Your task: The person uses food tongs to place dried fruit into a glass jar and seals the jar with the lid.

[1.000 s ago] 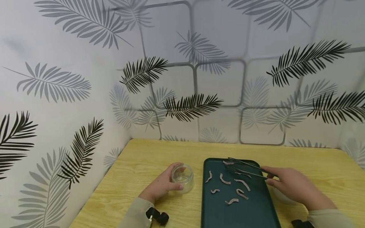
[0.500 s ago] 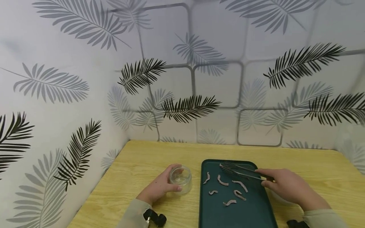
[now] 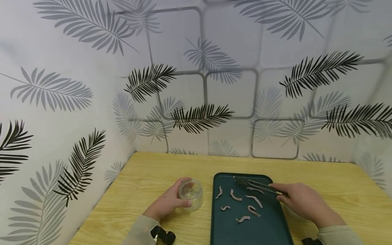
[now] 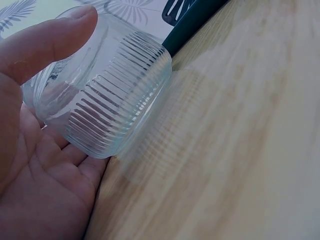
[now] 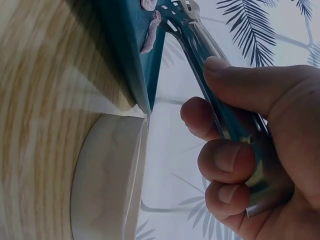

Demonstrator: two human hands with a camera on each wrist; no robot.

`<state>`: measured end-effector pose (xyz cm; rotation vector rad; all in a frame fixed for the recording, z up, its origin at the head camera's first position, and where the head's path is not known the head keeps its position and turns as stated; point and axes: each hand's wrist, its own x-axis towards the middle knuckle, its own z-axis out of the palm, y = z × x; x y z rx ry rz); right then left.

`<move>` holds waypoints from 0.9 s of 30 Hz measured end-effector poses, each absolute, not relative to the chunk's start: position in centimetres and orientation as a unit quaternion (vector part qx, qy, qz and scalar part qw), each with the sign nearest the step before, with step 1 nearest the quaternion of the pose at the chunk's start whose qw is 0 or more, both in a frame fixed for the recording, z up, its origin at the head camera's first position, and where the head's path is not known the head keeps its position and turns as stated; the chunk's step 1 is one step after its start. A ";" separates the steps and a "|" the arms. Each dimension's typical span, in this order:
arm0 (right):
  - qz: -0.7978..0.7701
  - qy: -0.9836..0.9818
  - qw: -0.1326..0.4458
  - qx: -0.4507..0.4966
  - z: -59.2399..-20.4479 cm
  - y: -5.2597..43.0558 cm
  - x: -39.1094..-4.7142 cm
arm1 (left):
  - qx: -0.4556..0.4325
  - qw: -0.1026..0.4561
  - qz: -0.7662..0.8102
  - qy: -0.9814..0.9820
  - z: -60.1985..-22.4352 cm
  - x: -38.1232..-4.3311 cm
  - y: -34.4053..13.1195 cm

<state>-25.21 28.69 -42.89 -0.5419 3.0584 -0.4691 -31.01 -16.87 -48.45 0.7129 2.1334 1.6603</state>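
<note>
My left hand (image 3: 168, 202) holds a small clear glass jar (image 3: 196, 200), thumb on the near side and fingers behind it. In the left wrist view the jar (image 4: 120, 90) has ribbed sides and stands on the table. My right hand (image 3: 301, 200) grips metal tongs (image 3: 260, 186); slots show in their head in the right wrist view. The tongs (image 5: 200, 65) reach over the far end of a dark green tray (image 3: 254, 234). Their tips lie close together over one greyish-pink strip, only its end showing. Several similar curled strips (image 3: 235, 195) lie spread on the tray.
A white bowl (image 5: 107, 180) stands on the table right beside the tray, under my right hand. The wood-look table (image 3: 165, 166) meets a leaf-patterned wall (image 3: 226, 136) at the back and left.
The tongs' arms have come together over the strip at the tray's far end, tips shifting slightly left. The left hand stays on the jar. The whole head view has drifted slightly.
</note>
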 end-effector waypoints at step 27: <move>-0.164 0.965 -0.030 -0.204 -42.3 27.5 -24.3 | 0.248 0.160 0.575 0.763 -49.0 -31.2 -16.9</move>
